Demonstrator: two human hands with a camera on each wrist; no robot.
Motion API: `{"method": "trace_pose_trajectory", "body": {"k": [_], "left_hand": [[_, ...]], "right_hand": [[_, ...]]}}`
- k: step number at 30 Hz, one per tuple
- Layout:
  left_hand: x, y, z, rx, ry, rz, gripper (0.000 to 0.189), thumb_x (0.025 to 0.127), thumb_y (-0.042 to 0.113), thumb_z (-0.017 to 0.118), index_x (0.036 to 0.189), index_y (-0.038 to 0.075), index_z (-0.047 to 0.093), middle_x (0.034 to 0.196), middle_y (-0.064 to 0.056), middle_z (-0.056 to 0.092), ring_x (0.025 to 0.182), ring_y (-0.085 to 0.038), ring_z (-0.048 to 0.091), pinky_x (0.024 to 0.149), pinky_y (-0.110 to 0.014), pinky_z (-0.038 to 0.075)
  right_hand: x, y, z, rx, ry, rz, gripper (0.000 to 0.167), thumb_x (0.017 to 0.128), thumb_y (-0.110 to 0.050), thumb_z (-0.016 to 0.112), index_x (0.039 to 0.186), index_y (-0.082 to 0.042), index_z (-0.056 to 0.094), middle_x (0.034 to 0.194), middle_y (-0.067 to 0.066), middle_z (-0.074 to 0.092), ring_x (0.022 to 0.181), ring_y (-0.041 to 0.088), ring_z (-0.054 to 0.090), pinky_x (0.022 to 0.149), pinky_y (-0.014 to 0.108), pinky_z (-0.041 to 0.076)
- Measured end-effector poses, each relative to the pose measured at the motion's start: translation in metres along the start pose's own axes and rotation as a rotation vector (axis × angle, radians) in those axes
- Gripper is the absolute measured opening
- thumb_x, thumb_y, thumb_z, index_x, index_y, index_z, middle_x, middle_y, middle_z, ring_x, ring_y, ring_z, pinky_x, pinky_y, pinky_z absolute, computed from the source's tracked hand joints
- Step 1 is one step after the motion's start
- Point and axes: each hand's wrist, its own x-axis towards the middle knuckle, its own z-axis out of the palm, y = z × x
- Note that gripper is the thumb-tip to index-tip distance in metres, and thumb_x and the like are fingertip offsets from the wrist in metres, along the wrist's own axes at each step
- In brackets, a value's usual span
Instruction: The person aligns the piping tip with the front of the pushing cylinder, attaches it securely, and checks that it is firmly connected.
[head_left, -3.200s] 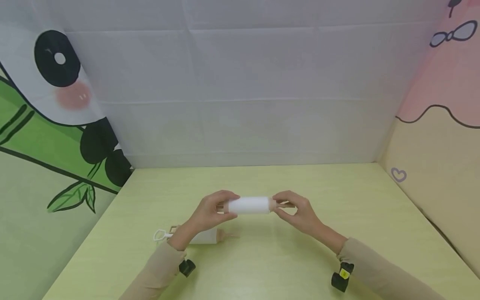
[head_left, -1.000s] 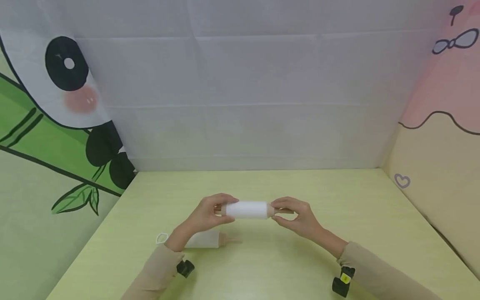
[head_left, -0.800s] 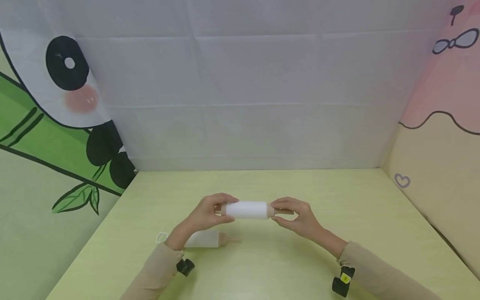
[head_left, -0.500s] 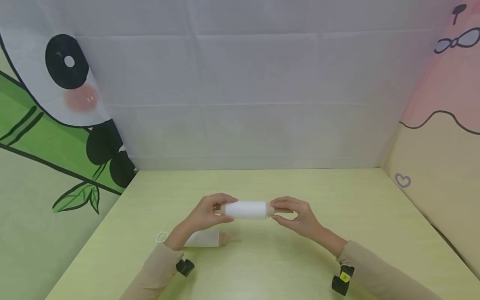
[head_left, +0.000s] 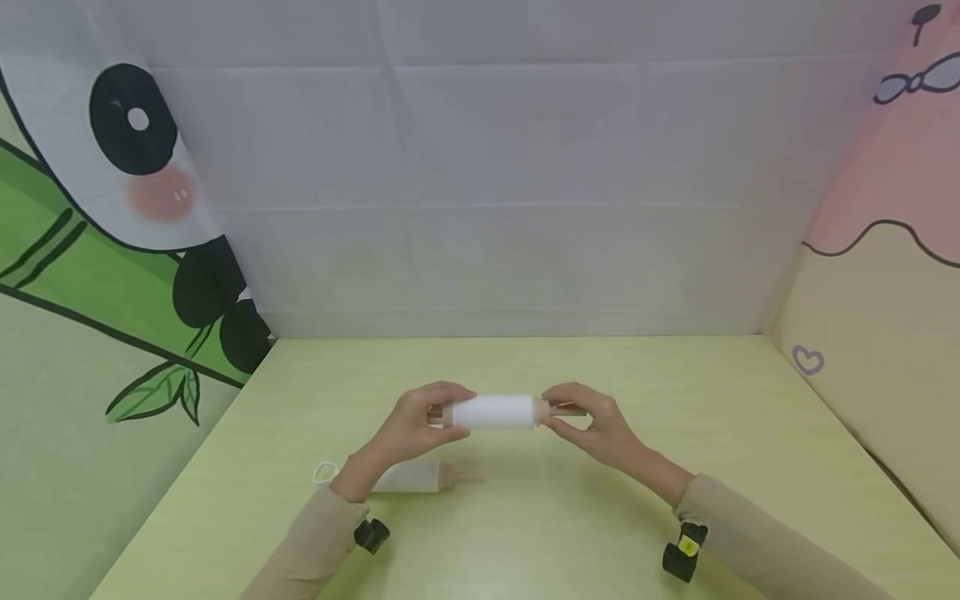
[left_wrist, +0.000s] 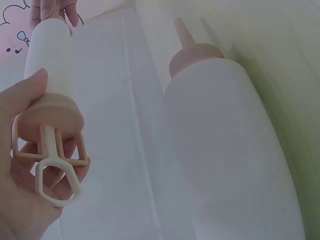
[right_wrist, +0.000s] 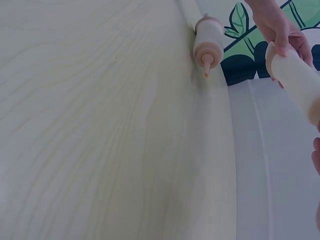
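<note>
My hands hold a white piping syringe (head_left: pixel 492 412) level, its nozzle end to the right. My left hand (head_left: pixel 420 423) grips the handle end, thumb below and fingers above. In the left wrist view the peach cap (left_wrist: pixel 52 117), its square finger loops and the white plunger ring (left_wrist: pixel 59 202) show by the palm. My right hand (head_left: pixel 600 423) pinches the peach nozzle end; the nozzle runs between thumb and fingers. A second piping syringe (head_left: pixel 414 476) lies on the table below my left wrist, which hides part of it. The right wrist view shows its nozzle (right_wrist: pixel 206 65).
The pale wood-grain table (head_left: pixel 570 533) reaches back to a grey-white cloth wall (head_left: pixel 510 183). Printed panels stand at both sides, a panda and bamboo one (head_left: pixel 150 275) on the left and a pink and cream one (head_left: pixel 877 308) on the right.
Both hands keep their grip, and the held syringe sits slightly higher in the head view than half a second ago. The lying syringe's peach handle, visible 3.2 s ago, is now mostly hidden.
</note>
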Motion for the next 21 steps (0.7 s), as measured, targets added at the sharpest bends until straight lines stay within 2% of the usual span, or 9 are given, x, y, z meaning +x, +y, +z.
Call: {"method": "trace_pose_trajectory", "body": {"k": [5,13,17,21], "left_hand": [[0.0,-0.002,0.001,-0.016,0.007,-0.015,0.039,0.07,-0.009,0.072,0.107,-0.007,0.06,0.107,-0.023,0.059,0.091,-0.034,0.06,0.074,-0.026,0.053],[0.001,0.001,0.002,-0.027,0.009,-0.035,0.039,0.07,-0.009,0.072,0.107,-0.007,0.06,0.107,-0.023,0.059,0.092,-0.034,0.06,0.074,-0.026,0.053],[0.002,0.002,0.002,-0.016,0.018,-0.023,0.039,0.069,-0.009,0.072,0.106,-0.008,0.06,0.107,-0.023,0.059,0.091,-0.034,0.06,0.073,-0.027,0.054],[0.001,0.002,0.003,-0.017,0.021,-0.027,0.039,0.069,-0.009,0.072,0.106,-0.008,0.06,0.107,-0.023,0.059,0.091,-0.034,0.06,0.073,-0.027,0.054]], "right_hand": [[-0.001,0.002,0.0,0.006,0.021,-0.012,0.039,0.069,0.012,0.07,0.105,0.002,0.059,0.101,0.014,0.06,0.092,0.018,0.061,0.072,0.03,0.055],[0.002,-0.003,-0.003,-0.025,0.002,-0.005,0.041,0.066,0.015,0.071,0.103,0.003,0.061,0.1,0.016,0.061,0.089,0.022,0.062,0.067,0.032,0.055],[0.009,-0.016,-0.006,-0.056,-0.001,0.004,0.038,0.064,0.018,0.071,0.099,0.008,0.061,0.094,0.021,0.062,0.08,0.028,0.063,0.062,0.037,0.055],[0.017,-0.031,-0.008,-0.079,-0.017,0.038,0.034,0.065,0.017,0.07,0.097,0.011,0.06,0.092,0.023,0.062,0.078,0.031,0.063,0.06,0.04,0.055]]}}
